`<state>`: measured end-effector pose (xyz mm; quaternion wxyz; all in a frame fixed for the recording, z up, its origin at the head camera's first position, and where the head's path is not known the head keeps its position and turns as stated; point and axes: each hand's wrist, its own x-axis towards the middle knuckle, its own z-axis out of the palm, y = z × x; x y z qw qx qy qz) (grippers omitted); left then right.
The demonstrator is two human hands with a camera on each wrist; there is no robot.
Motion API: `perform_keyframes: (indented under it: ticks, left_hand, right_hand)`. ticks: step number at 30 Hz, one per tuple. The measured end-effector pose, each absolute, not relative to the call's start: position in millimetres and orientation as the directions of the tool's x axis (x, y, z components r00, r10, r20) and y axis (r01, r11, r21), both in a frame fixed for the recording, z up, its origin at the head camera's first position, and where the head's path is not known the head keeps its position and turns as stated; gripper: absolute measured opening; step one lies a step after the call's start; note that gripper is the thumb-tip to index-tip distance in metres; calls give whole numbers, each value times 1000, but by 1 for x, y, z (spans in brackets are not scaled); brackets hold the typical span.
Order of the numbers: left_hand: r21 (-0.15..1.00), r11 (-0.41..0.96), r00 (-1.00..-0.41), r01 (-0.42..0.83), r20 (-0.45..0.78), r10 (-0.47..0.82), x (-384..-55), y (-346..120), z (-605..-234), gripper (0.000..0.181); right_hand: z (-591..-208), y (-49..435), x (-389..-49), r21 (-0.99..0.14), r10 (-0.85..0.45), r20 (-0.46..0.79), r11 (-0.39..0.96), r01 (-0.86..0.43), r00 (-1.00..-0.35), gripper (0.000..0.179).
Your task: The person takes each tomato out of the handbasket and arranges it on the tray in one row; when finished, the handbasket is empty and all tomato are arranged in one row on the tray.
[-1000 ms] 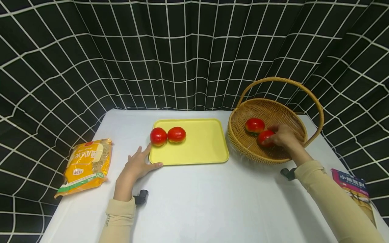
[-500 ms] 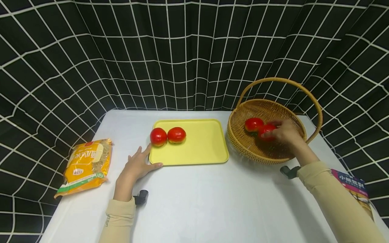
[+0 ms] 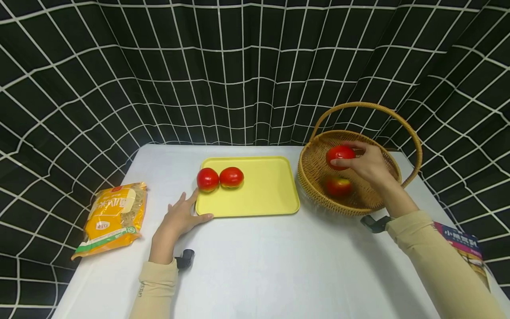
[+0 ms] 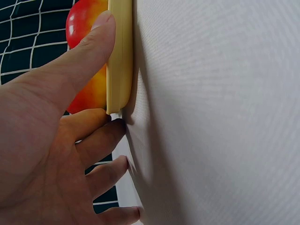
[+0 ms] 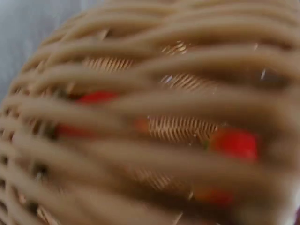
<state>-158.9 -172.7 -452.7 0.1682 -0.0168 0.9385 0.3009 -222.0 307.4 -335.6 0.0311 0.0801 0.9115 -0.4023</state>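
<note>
Above the inside of the wicker basket (image 3: 318, 195), my right hand (image 3: 371, 165) grips a shiny red apple (image 3: 339, 156) between thumb and fingers. A second apple (image 3: 338, 186), red with a yellowish top, lies in the basket below it. Through the blurred weave (image 5: 117, 75) in the right wrist view, red patches show; the hand itself is hidden there. At the front left corner of the yellow tray (image 3: 263, 190), my left hand (image 3: 179, 217) spreads its fingers, its thumb and index finger touching the tray's edge (image 4: 120, 61). Two apples (image 3: 208, 179) sit side by side on the tray's left part.
An orange bag of dried food (image 3: 113, 219) lies at the table's left edge. A blue and purple packet (image 3: 462, 246) is at the right edge, partly behind the right sleeve. The basket's tall handle (image 3: 414, 137) arches over its opening. A black gridded curtain (image 3: 255, 88) hangs behind.
My right hand has lifted one apple off the basket's bottom, up and to the left, above the other, which now lies lower in the basket. The left hand and tray have not moved.
</note>
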Motion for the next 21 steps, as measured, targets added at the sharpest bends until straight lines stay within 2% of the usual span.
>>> perform_keyframes:
  ticks: [13, 21]
  left_hand:
    - [556, 821, -944, -130, -324, 70, -160, -173, -454, 107]
    - [560, 817, -942, -135, -328, 69, -159, -173, -454, 108]
  right_hand:
    - [-333, 272, -221, -834, 149, 70, 552, 24, -986, 68]
    - [-331, 235, -219, -872, 113, 144, 484, -72, -983, 65]
